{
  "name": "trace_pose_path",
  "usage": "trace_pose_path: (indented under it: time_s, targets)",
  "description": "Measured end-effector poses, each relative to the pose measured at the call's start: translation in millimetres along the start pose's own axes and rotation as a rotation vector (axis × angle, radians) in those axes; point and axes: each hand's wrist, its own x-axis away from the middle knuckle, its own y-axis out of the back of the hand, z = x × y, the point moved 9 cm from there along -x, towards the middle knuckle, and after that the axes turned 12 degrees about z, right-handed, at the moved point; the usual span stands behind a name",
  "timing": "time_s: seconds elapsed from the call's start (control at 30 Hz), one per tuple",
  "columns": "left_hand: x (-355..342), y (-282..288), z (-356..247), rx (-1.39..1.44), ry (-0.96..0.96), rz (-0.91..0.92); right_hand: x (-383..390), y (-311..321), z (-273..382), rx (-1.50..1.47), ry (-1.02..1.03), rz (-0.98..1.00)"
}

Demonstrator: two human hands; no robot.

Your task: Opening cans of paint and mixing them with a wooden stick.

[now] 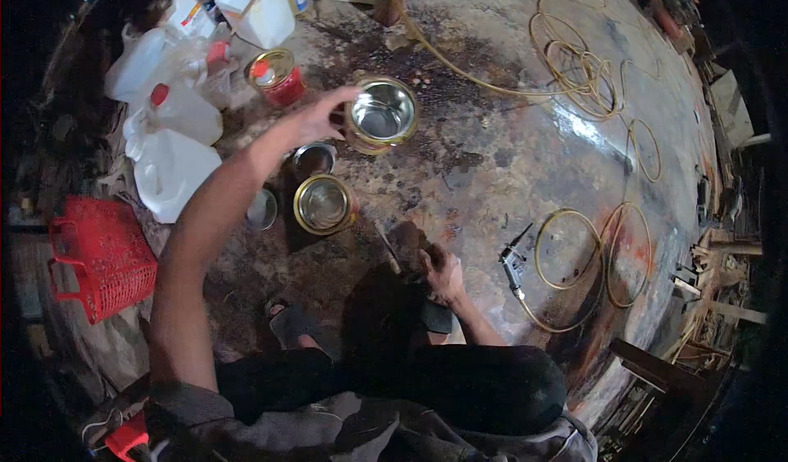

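Observation:
My left hand (322, 115) reaches out with thumb and fingers spread in a curve at the left side of a shiny open can (382, 115). Its fingertips meet or overlap the rim. Closer to me stand a second open can (323, 204) with a gold rim and a smaller round tin (314, 160). My right hand (444, 276) is low near my feet, fingers curled inward; what they hold, if anything, is hidden. Just left of it lies a thin tool with a pale shaft (387, 247), perhaps a brush or screwdriver.
White plastic jugs (176, 162) crowd the left, behind a red plastic basket (111, 257). A red can (283, 84) stands beyond my left wrist. On the right, a yellow air hose (566, 207) coils across the stained floor, joined to a silver air tool (513, 266) with a dark pointed tip.

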Motion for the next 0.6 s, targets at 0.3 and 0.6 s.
trace_pose_path:
  time_s: [0.3, 0.6]
  targets:
    - [-119, -100, 26, -0.123, 0.211, 0.195, 6, 7, -18, -0.074, -0.067, 0.045]
    - [-147, -122, 43, -0.102, 0.215, 0.248, -7, 4, -26, -0.033, -0.065, 0.068]
